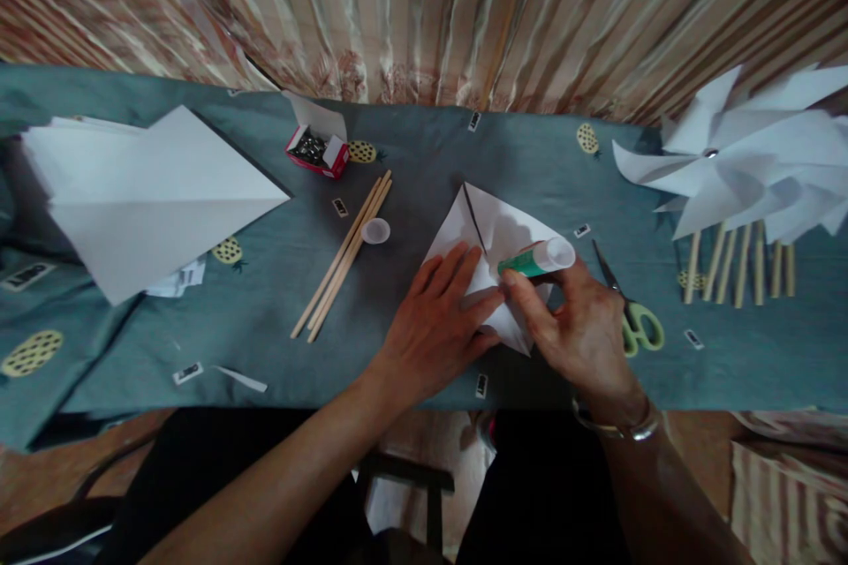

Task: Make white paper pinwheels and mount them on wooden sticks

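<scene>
A white square of paper (507,225) with cuts running in from its corners lies on the table in front of me. My left hand (437,318) rests flat on its left part, fingers spread. In my right hand (576,318) is a green and white glue stick (538,258), tilted, its lower end at the middle of the paper. The glue tip itself is hidden behind my fingers. Left of the paper, a round white cap (375,231) sits against several thin wooden sticks (344,260).
Scissors (637,318) with light green handles lie right of my right hand. Finished paper pinwheels (722,150) on sticks are piled at far right. A red box of metal pins (318,150) stands open behind the sticks. Stacked white paper (152,185) is at left. A curtain (424,18) hangs behind the table.
</scene>
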Action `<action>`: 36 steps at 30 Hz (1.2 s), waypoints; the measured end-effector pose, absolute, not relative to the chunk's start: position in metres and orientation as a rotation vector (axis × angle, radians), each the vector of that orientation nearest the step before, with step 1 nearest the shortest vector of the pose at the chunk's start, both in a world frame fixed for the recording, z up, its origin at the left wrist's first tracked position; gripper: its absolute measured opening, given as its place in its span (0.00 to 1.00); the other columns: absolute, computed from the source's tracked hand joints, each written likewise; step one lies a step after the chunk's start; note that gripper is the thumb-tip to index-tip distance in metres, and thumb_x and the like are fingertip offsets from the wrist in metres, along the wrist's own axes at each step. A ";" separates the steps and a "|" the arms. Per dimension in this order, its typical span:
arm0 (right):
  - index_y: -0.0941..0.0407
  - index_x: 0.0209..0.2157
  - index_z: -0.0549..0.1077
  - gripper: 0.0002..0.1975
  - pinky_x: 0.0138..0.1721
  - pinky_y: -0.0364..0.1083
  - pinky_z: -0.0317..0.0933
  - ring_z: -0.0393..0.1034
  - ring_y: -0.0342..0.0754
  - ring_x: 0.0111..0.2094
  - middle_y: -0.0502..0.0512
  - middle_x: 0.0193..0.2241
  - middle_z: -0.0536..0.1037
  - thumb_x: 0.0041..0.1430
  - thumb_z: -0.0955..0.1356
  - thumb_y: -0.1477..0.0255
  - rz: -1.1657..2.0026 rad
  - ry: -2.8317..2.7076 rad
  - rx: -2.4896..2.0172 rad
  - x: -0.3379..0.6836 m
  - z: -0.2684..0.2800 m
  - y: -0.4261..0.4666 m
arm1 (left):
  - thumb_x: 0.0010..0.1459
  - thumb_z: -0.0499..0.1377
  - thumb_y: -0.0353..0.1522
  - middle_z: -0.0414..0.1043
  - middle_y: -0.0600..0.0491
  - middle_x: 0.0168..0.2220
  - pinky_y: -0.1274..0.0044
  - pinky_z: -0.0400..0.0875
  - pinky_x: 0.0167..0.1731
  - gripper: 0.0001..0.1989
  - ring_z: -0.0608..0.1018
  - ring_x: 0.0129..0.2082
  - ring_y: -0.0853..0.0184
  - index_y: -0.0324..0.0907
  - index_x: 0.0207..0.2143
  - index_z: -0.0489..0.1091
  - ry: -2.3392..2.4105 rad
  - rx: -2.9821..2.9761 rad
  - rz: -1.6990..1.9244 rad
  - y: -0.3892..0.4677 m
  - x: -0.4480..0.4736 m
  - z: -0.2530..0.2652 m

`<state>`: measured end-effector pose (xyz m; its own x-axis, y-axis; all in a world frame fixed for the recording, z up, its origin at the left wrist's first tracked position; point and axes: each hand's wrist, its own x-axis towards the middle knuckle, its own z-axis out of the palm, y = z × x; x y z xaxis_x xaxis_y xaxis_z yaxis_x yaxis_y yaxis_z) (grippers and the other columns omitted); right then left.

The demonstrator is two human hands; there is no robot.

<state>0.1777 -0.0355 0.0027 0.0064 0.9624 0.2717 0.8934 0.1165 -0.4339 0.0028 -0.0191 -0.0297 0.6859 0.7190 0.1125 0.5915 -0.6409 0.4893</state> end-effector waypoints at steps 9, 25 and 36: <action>0.57 0.38 0.71 0.13 0.34 0.47 0.69 0.77 0.50 0.30 0.55 0.30 0.80 0.64 0.66 0.60 0.157 -1.884 -1.788 0.181 -0.001 -0.034 | 0.60 0.60 0.44 0.53 0.39 0.67 0.53 0.56 0.62 0.27 0.53 0.69 0.47 0.47 0.59 0.64 1.028 2.486 0.431 -0.020 0.004 -0.030; 0.57 0.37 0.71 0.15 0.31 0.47 0.67 0.75 0.50 0.27 0.54 0.26 0.79 0.63 0.65 0.58 0.128 -1.843 -1.829 0.177 -0.004 -0.026 | 0.59 0.60 0.45 0.52 0.37 0.67 0.54 0.55 0.62 0.27 0.52 0.69 0.48 0.46 0.58 0.66 1.028 2.475 0.413 -0.019 0.004 -0.028; 0.56 0.36 0.71 0.13 0.32 0.48 0.67 0.75 0.50 0.28 0.53 0.27 0.79 0.62 0.66 0.59 0.236 -1.808 -1.833 0.169 0.000 -0.024 | 0.59 0.60 0.43 0.53 0.39 0.67 0.54 0.56 0.62 0.26 0.53 0.69 0.48 0.45 0.58 0.65 1.027 2.478 0.413 -0.019 0.004 -0.028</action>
<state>0.1693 -0.0235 0.0001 0.0804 0.9649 0.2501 0.8685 0.0553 -0.4925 0.0038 -0.0194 -0.0277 0.6820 0.7233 0.1086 0.5970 -0.6363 0.4886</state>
